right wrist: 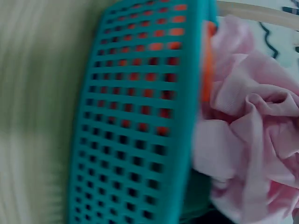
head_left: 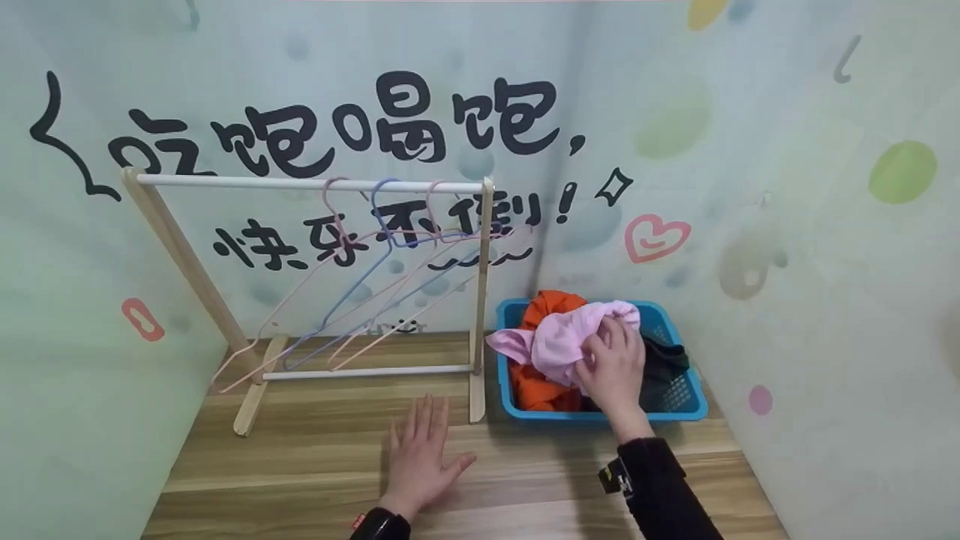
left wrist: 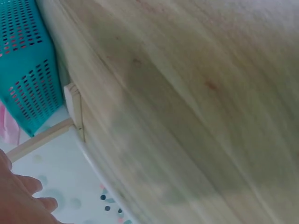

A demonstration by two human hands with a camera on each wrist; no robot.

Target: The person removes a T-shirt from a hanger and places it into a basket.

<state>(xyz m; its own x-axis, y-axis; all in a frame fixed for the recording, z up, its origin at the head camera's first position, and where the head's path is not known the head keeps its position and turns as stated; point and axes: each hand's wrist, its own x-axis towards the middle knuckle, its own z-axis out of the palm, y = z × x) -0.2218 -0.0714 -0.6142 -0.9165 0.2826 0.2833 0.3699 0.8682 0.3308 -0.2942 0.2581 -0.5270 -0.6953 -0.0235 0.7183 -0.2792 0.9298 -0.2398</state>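
Observation:
My right hand [head_left: 619, 367] pinches a crumpled pink garment [head_left: 555, 345] over the blue plastic basket [head_left: 547, 415]. In the right wrist view the pink garment [right wrist: 252, 135] bunches up above the basket's perforated side [right wrist: 126, 107], and the fingers are mostly out of sight. Under it lie an orange garment [head_left: 544, 394] on the left and a dark garment [head_left: 664, 371] on the right. My left hand [head_left: 424, 454], holding nothing, rests with fingers spread over the wooden tabletop [head_left: 300, 480], in front of the rack. Its fingertips [left wrist: 30, 184] show at the left wrist view's lower left.
Left of the basket stands a wooden rack with a white top rail [head_left: 255, 182]. Two pink hangers and a blue hanger [head_left: 352, 291] hang from it. The rack's right foot [head_left: 478, 405] is close to the basket. Printed walls [head_left: 825, 300] enclose the back and sides.

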